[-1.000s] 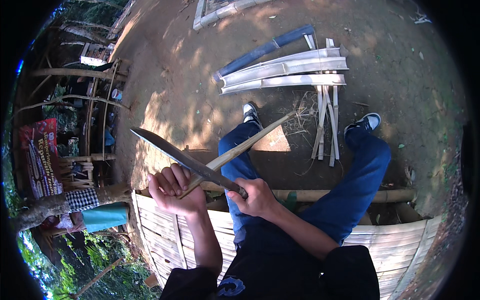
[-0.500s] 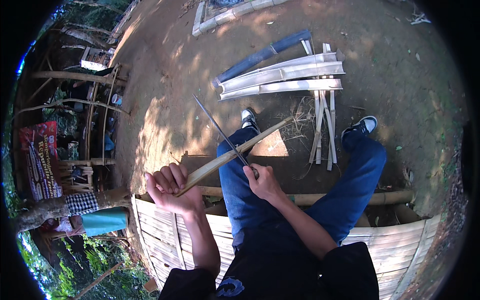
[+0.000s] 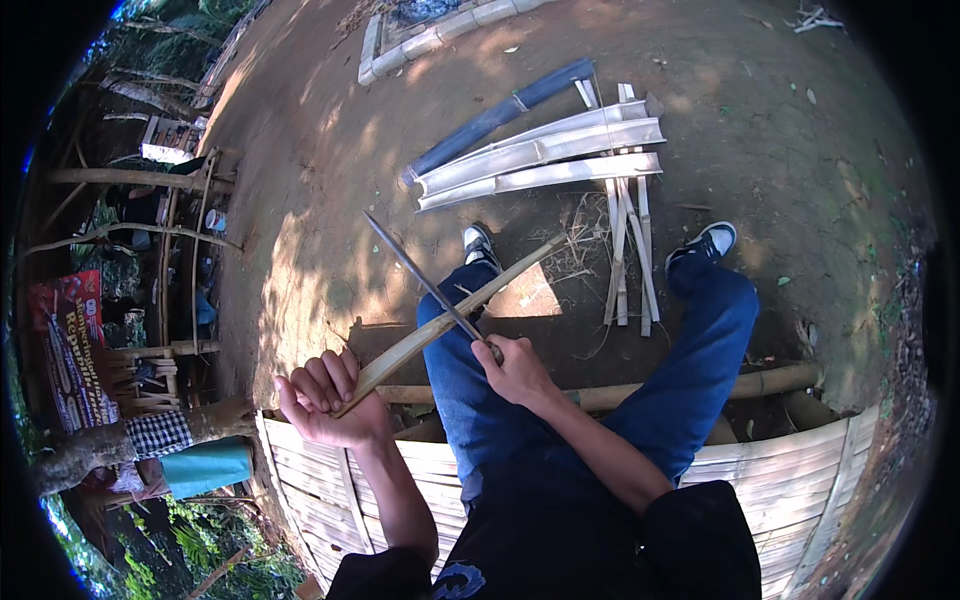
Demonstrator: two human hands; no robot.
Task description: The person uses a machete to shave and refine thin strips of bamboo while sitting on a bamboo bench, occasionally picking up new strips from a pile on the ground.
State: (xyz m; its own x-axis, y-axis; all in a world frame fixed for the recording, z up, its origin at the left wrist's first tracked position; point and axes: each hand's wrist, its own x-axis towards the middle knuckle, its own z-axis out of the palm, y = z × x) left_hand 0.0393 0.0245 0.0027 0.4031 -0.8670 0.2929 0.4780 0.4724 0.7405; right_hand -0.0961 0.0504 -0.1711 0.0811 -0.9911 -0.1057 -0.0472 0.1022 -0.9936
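My left hand (image 3: pixel 335 400) is closed around the near end of a split bamboo strip (image 3: pixel 400 352), which slants up to the right across my left thigh. In my right hand (image 3: pixel 517 372) is the handle of a long-bladed knife (image 3: pixel 408 262), mostly covered by my fingers. The blade crosses over the strip near its middle and points up and to the left. A small curl of shaving stands on the strip beside the blade. The strip's far end hangs over the ground near thin shavings (image 3: pixel 583 240).
Split bamboo halves (image 3: pixel 540 150) and a dark whole bamboo pole (image 3: pixel 500 115) lie ahead on the dirt. Narrow bamboo strips (image 3: pixel 628 250) lie between my feet. I sit on a slatted bamboo bench (image 3: pixel 770 480), with a round bamboo rail (image 3: pixel 690 392) under my legs.
A small shaving now shows raised on the strip beside the blade. The view has shifted slightly, so the ground things appear further left. Both hands keep their grips.
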